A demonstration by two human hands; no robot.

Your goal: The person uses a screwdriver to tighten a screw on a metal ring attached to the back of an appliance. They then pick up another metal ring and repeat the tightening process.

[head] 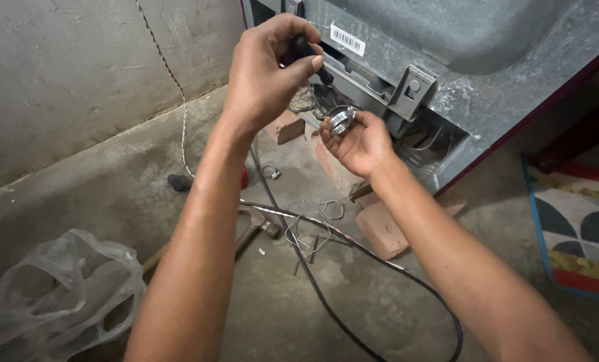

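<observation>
- The right hand point(360, 142) has its fingers point(331, 129) clenched round a metal hose clamp point(341, 121), held up just below the grey machine point(487, 60).
- The left hand point(266, 70) pinches a black tool handle point(305, 49) above the clamp.
- On the floor point(112, 174) below lie a black cable point(326, 302), bricks point(382, 231), a hammer point(256, 228) and a clear plastic bag point(51, 295).

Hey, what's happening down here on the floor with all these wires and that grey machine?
A person is crouched over the underside of a tilted grey appliance. The left hand grips a black-handled tool, pointed at the metal hose clamp that the right hand pinches. The appliance seems propped on bricks. A black cable, bits of wire, a hammer and another clamp lie on the concrete floor, with a clear plastic bag at the lower left.
</observation>
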